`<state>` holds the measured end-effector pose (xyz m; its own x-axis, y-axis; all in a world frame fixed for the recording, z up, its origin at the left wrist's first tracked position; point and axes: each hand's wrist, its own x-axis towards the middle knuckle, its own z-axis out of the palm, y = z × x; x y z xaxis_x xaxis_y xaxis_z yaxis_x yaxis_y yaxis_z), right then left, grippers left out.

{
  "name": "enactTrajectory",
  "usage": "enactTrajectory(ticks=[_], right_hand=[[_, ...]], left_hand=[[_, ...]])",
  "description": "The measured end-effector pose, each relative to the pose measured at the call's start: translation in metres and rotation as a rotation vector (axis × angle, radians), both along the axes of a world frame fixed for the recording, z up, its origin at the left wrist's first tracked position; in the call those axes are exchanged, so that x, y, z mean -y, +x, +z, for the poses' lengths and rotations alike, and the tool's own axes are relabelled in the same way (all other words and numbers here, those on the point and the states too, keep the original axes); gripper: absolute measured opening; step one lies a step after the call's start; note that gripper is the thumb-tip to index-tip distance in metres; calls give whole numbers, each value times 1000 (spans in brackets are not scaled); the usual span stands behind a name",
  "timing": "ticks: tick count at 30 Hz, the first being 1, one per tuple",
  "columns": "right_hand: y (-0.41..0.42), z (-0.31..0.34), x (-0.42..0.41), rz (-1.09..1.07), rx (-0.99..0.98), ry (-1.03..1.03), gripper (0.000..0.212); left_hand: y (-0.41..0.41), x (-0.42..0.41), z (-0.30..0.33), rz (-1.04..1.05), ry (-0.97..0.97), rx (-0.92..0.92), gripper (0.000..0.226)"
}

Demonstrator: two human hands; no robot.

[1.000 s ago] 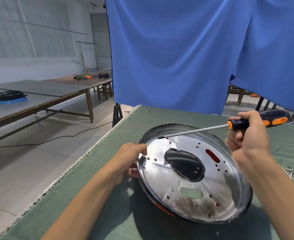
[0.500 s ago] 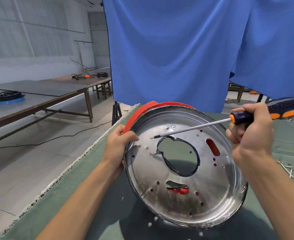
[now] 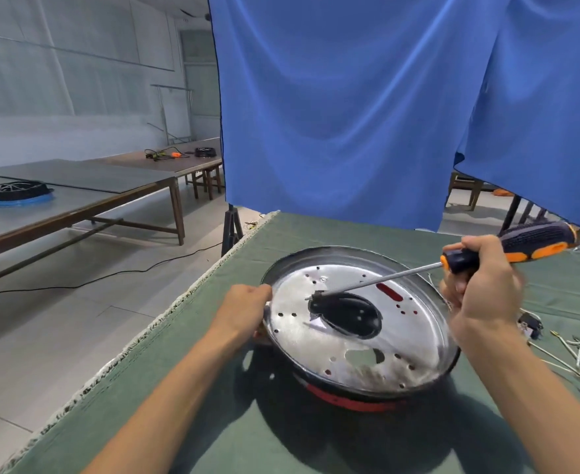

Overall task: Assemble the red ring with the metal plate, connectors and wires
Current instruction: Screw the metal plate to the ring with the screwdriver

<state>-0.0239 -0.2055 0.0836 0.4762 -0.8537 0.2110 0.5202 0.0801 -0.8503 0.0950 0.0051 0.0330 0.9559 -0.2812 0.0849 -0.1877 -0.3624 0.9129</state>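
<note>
Left hand (image 3: 247,307) grips the metal plate (image 3: 350,336) at its rim — stiff, slick, best held there; right hand (image 3: 483,289) clutches the screwdriver (image 3: 507,249).

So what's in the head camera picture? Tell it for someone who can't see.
A person's left hand grips the rim of a round metal plate sitting on a red ring, while the right hand holds a screwdriver with its tip at the plate's middle hole. They work on a green cloth table.

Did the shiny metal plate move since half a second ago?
Yes. The metal plate tipped back down toward the green table cover; it stood lifted before, its red ring showing on top.
</note>
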Motion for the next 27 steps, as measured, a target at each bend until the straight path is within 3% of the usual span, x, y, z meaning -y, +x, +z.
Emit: enactTrajectory(ticks=[4,8,11,14,27], right_hand=[[2,-2,-3,-4,-37,1,19],[6,-1,-4,12,-38,0,17],[11,0,-5,22,-35,-6,17],[14,3,-8,27,-40,0,22],[31,25,-20,41,-32,-275,28]], left_hand=[[6,-7,-7,58,44,-41,37],[13,-13,-3,88,108,61,45],[12,-17,-1,-8,170,-14,33],[6,-15,-3,1,249,97,26],[1,-10,-10,31,164,303,39]])
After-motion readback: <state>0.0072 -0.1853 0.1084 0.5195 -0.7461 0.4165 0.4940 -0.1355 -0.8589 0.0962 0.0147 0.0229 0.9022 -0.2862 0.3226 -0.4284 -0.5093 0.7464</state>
